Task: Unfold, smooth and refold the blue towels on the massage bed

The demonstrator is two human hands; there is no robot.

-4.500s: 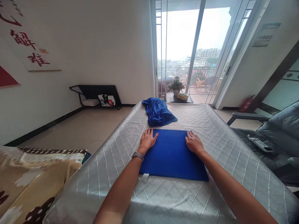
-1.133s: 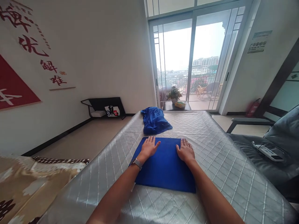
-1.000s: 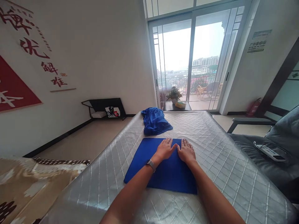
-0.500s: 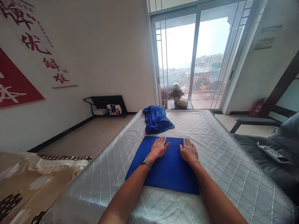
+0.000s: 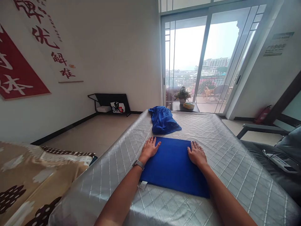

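A folded piece of blue fabric lies flat and smooth in front of me, with a small white tag sticking out at its near left corner. My left hand, a watch on its wrist, rests open across the fabric's far left edge. On the far right corner lies my right hand, flat, its thumb a little apart from the fingers. Neither hand grips anything. Beyond them a second blue cloth sits in a crumpled heap.
Under the fabric is a silver quilted cover. A brown patterned blanket is at the left. At the right stands a dark armchair with a power strip on it. A potted plant stands past the far edge, before glass doors.
My left hand has slid left, from on top of the fabric to its left edge. The white tag now shows. My right hand stays at the far right corner. The view has shifted slightly.
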